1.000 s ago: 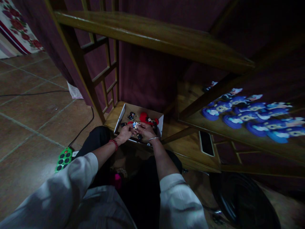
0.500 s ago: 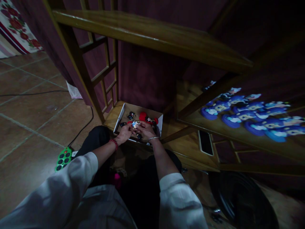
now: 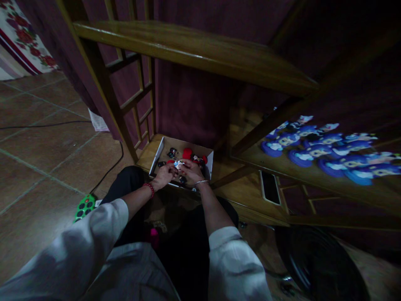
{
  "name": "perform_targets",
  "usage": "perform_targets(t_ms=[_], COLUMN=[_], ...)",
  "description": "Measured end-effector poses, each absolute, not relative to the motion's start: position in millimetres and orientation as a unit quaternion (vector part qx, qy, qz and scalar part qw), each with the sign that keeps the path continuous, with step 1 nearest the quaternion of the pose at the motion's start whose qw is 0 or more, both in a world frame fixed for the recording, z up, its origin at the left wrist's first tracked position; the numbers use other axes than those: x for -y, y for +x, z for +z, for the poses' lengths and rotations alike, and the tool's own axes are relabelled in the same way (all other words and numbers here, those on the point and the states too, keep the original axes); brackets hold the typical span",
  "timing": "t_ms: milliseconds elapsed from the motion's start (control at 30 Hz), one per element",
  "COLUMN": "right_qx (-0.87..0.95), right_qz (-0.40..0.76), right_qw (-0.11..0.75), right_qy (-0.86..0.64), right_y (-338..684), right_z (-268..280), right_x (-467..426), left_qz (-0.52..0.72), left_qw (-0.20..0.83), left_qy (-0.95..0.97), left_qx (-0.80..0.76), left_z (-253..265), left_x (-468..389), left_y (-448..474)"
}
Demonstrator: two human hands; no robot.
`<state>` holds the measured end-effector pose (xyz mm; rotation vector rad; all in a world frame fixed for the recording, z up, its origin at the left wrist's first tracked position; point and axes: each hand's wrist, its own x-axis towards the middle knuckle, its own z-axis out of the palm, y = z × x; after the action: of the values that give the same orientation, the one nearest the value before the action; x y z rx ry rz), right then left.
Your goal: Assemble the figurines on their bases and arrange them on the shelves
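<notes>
Over a shallow cardboard box [image 3: 200, 149], both of my hands hold one small white-and-blue figurine [image 3: 178, 164]. My left hand [image 3: 163, 174] pinches it from the left, with a red bead bracelet at the wrist. From the other side my right hand [image 3: 192, 170] grips it, a silver bangle on that wrist. Inside the box lie several small figures: a dark one [image 3: 172, 153] at the back left, a red piece [image 3: 187, 153] at the back, and a red-and-black figure [image 3: 198, 159] to the right. My hands hide part of the box's contents.
On the shelf at right stand several blue-haired figurines [image 3: 316, 152]. A phone [image 3: 270, 187] lies on the lower wooden board. A wooden beam [image 3: 194, 54] crosses above the box. Lower left, a green power strip [image 3: 85, 207] sits on the floor; a black round stool [image 3: 322, 263] is lower right.
The view has shifted slightly, so the shelf figurines sit a little further left. Both hands keep hold of the figurine over the box, with hardly any movement.
</notes>
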<state>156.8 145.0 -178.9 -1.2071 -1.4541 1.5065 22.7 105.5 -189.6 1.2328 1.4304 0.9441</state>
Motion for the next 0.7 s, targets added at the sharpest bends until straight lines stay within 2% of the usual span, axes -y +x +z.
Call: perform_targets(t_ms=[367,700], right_qx=[0.527,0.520], right_qz=[0.600,0.592], right_qw=[0.354,0.361], right_qy=[-0.487,-0.499], right_y=[160,160], right_z=[-172,-170], right_x=[-145,-143], left_qz=[0.225,0.011], left_qw=[0.302,0.266], left_qy=[0.623,0.685], left_qx=[-0.685,-0.678], left_z=[-168,-142], left_x=[-110,-103], left_y=[-4,-6])
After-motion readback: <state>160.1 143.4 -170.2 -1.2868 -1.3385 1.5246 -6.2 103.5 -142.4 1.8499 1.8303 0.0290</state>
